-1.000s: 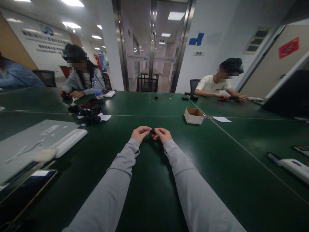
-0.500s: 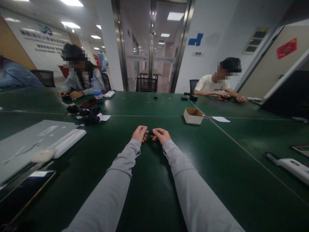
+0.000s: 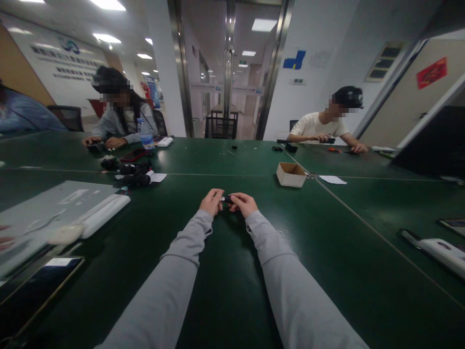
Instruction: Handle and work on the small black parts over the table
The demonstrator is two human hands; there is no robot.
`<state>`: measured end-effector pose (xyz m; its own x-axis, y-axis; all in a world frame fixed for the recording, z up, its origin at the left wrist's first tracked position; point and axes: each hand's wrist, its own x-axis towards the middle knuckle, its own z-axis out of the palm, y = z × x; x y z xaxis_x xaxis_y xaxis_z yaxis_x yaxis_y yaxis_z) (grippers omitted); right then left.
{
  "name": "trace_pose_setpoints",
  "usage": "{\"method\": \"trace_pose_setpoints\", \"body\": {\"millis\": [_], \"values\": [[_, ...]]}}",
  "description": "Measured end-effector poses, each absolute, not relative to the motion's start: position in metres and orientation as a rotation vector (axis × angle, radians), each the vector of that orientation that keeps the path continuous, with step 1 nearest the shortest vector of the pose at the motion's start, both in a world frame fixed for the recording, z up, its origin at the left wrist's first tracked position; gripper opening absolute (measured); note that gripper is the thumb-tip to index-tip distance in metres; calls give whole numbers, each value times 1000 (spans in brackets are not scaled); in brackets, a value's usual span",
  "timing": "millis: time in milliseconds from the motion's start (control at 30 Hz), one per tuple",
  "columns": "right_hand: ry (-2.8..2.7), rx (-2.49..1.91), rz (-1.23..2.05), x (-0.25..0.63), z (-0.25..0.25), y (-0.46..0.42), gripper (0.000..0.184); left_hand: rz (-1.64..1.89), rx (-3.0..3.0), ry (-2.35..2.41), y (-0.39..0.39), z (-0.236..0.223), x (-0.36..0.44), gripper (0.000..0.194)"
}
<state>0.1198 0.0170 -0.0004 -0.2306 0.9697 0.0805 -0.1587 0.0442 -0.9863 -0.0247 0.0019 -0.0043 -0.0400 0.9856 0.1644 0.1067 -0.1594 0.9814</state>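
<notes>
In the head view, the two hands of the person meet over the middle of the green worktop (image 3: 232,271), and both arms are in grey sleeves (image 3: 160,286). The left hand (image 3: 211,201) pinches the silver end of a small dark piece (image 3: 227,199), with the thumb and the fingers closed on it. The right hand (image 3: 244,203) pinches the black end of the same piece. So this piece is held between the two hands, lying almost level; its exact kind I cannot tell.

Beyond the right hand, to the right side, stands an open box (image 3: 292,181), and near it lies a white paper (image 3: 332,180). Far to the left there are some black devices (image 3: 135,175), and a plastic bottle (image 3: 146,136) stands upright behind them. Nearer on the left lie a flat grey panel (image 3: 65,194), a long white object (image 3: 105,216) and a phone (image 3: 43,283). At the left edge, part of another person's hand (image 3: 5,237) is over the panel.
</notes>
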Motion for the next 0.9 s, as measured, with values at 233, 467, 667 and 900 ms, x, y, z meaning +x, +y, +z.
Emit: {"method": "trace_pose_setpoints", "body": {"millis": [233, 467, 667, 900], "values": [[-1286, -901, 1421, 121, 0, 17, 32, 1373, 1366, 1204, 2, -5, -26, 33], [-1276, -890, 1432, 121, 0, 17, 33, 1407, 1437, 1206, 3, -6, -26, 41], [-1274, -921, 1408, 120, 0, 16, 30, 1453, 1484, 1214, 4, -7, -26, 41], [-1290, -920, 1383, 120, 0, 17, 34, 1346, 1406, 1231, 2, -3, -25, 37]]}}
